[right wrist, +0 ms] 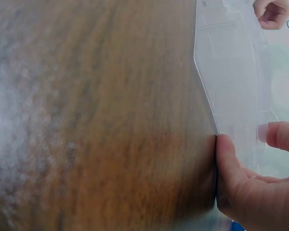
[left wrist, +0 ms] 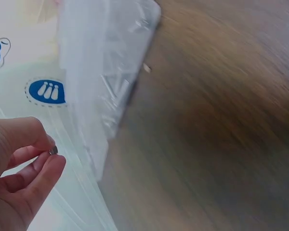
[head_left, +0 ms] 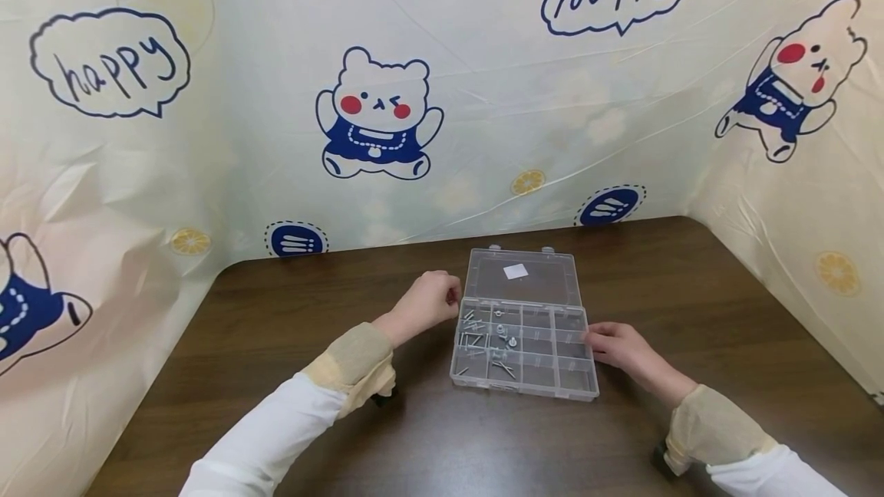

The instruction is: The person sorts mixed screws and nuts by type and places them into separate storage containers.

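Observation:
A clear plastic compartment box [head_left: 541, 366] lies on the table with its lid [head_left: 549, 286] folded back. Screws [head_left: 473, 340] and other small metal fasteners [head_left: 512, 343] sit in its left compartments; those on the right look bare. Just left of the box, near the hinge, is my left hand [head_left: 430, 299]. Thumb and fingertips there pinch a tiny grey metal piece [left wrist: 53, 150], its exact kind too small to tell. My right hand [head_left: 619, 349] holds the box's right side wall, thumb and fingers on its edge in the right wrist view.
A white paper square [head_left: 516, 272] lies on the lid. The dark wooden table [head_left: 387, 436] extends around the box. Behind it and at both sides hangs a pale cloth [head_left: 483, 136] printed with cartoon bears.

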`<state>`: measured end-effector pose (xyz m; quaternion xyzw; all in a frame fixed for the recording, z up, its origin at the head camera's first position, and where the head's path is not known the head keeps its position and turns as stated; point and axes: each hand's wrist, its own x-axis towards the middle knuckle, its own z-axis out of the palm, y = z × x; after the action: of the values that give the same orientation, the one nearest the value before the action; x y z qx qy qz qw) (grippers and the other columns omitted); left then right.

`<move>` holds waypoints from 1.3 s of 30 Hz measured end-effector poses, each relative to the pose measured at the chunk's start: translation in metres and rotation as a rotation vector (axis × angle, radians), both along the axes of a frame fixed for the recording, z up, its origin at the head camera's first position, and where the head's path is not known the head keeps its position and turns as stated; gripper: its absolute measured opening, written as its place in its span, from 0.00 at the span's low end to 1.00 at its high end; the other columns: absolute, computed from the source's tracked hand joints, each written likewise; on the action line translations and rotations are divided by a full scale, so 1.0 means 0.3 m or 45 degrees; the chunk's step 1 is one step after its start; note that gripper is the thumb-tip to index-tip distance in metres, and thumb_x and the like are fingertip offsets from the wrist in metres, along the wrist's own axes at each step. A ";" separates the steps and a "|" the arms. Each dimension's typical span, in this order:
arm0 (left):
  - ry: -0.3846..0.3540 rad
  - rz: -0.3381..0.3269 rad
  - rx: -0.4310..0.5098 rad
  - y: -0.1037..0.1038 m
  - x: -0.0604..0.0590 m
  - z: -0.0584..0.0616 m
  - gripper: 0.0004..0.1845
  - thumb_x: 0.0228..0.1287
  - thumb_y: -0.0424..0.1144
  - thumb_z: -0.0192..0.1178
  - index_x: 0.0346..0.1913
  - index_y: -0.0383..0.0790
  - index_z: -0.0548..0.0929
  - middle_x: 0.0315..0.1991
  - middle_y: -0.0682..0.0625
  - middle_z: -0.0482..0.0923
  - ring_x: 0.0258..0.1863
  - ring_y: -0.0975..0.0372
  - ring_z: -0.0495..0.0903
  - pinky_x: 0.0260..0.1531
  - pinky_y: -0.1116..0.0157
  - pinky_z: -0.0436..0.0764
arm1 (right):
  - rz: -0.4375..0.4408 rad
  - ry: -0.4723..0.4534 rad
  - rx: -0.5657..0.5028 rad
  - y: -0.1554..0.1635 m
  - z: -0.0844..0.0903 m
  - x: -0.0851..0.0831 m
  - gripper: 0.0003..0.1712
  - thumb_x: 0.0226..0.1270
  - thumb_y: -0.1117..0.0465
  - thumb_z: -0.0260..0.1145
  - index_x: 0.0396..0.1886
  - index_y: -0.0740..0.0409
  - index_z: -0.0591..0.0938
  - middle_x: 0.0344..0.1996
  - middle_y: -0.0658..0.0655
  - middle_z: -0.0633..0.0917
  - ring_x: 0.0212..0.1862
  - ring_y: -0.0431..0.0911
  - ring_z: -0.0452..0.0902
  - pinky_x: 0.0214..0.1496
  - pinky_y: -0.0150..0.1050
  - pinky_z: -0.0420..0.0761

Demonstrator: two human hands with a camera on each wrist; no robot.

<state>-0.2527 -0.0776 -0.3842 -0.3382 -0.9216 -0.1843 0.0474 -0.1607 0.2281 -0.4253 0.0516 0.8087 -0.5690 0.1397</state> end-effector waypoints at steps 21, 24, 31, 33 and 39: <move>-0.122 -0.156 -0.020 0.180 0.015 0.023 0.03 0.48 0.28 0.61 0.26 0.40 0.80 0.24 0.53 0.74 0.26 0.65 0.72 0.29 0.72 0.72 | -0.028 0.002 -0.007 0.001 0.002 0.006 0.27 0.63 0.63 0.55 0.51 0.85 0.65 0.48 0.75 0.74 0.46 0.49 0.77 0.46 0.41 0.77; -0.154 -0.154 -0.053 0.186 0.016 0.020 0.04 0.50 0.28 0.60 0.29 0.39 0.82 0.27 0.52 0.77 0.27 0.65 0.74 0.30 0.73 0.73 | -0.021 0.005 -0.013 0.002 0.000 0.004 0.27 0.63 0.63 0.55 0.51 0.85 0.65 0.48 0.75 0.74 0.46 0.50 0.77 0.46 0.41 0.77; -0.144 -0.147 -0.115 0.157 0.010 0.035 0.06 0.52 0.29 0.58 0.32 0.40 0.83 0.27 0.53 0.79 0.27 0.66 0.74 0.29 0.70 0.73 | -0.038 -0.016 0.026 -0.001 -0.001 0.000 0.28 0.63 0.61 0.56 0.51 0.84 0.66 0.47 0.74 0.74 0.47 0.51 0.76 0.47 0.42 0.77; -0.149 -0.120 -0.140 0.142 0.006 0.038 0.06 0.52 0.29 0.57 0.31 0.40 0.83 0.27 0.54 0.79 0.26 0.66 0.74 0.28 0.70 0.73 | -0.042 -0.017 0.028 -0.001 -0.001 -0.001 0.28 0.63 0.61 0.57 0.51 0.84 0.66 0.47 0.74 0.75 0.47 0.51 0.77 0.46 0.42 0.77; -0.211 -0.020 -0.159 0.086 -0.017 0.024 0.05 0.53 0.30 0.58 0.31 0.41 0.82 0.27 0.53 0.79 0.26 0.65 0.74 0.28 0.69 0.74 | -0.043 -0.024 0.028 -0.004 -0.002 0.000 0.27 0.63 0.62 0.56 0.51 0.83 0.66 0.47 0.73 0.75 0.47 0.50 0.77 0.47 0.42 0.77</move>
<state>-0.2579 -0.0518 -0.3772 -0.3314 -0.9294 -0.1543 -0.0514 -0.1606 0.2269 -0.4260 0.0721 0.8127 -0.5617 0.1373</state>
